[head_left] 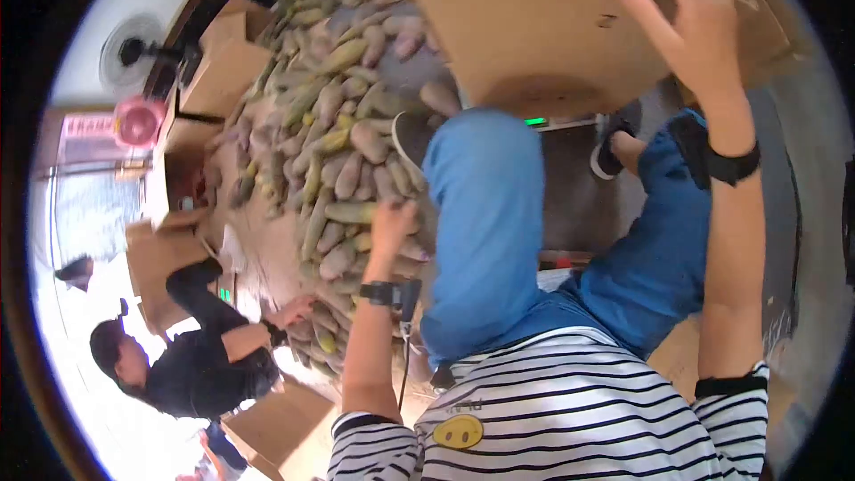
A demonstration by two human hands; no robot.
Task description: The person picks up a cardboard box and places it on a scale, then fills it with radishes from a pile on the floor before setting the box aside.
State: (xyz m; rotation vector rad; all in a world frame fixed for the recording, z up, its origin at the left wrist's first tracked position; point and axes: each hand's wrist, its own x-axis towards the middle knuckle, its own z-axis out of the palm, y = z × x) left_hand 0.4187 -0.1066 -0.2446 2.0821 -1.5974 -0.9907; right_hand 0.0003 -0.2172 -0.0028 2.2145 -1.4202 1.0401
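Note:
Low in the pile of long green and brownish-purple root vegetables [365, 138], my left hand [394, 224] is closed, with its fingers bent down among them. A greenish vegetable [350, 212] lies right beside its fingertips; what is inside the fingers is hidden. At the upper right my right hand [690, 13] grips the top edge of a cardboard box [543, 27], fingers over the edge and thumb stretched along the outer side. The box stands in front of my knees, and its contents are out of sight.
A co-worker in black [200, 374] reaches toward the pile from the lower left. Other cardboard boxes [223, 67] line its far side, with an open box [283, 423] near the bottom. A green-lit display [534, 121] shows below my box. A pink fan [140, 122] stands at left.

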